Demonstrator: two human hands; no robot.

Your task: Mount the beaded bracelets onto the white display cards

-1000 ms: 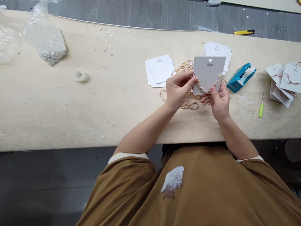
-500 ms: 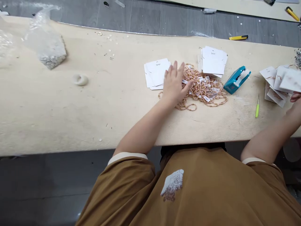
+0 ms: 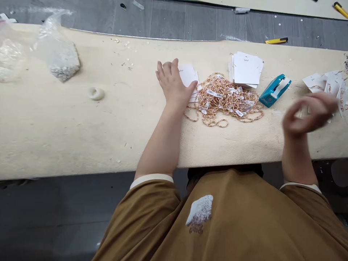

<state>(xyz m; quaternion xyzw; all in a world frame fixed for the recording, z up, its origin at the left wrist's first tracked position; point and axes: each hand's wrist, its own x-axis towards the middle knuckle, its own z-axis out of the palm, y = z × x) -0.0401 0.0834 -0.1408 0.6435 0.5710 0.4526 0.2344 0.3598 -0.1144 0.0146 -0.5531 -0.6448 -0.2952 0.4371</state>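
My left hand (image 3: 174, 85), fingers spread, is over the left part of a small stack of white display cards (image 3: 189, 76) and hides some of it. Just right of it lies a tangled heap of pink and gold beaded strands (image 3: 225, 98) with small white barcode tags. My right hand (image 3: 310, 112) is smeared by motion above the table's right side. Its fingers look curved, but I cannot tell whether they hold anything. Behind it are several white cards with beaded strands on them (image 3: 330, 83), partly covered by the hand.
A second stack of white cards (image 3: 247, 69) lies behind the heap, with a teal tape dispenser (image 3: 274, 90) to its right. A roll of tape (image 3: 96, 94) and a plastic bag of small pieces (image 3: 63, 63) lie left. A yellow cutter (image 3: 276, 41) is beyond the table's far edge.
My left hand has moved left from the beaded heap to the card stack. My right hand has left the cards at the far right and come inward.
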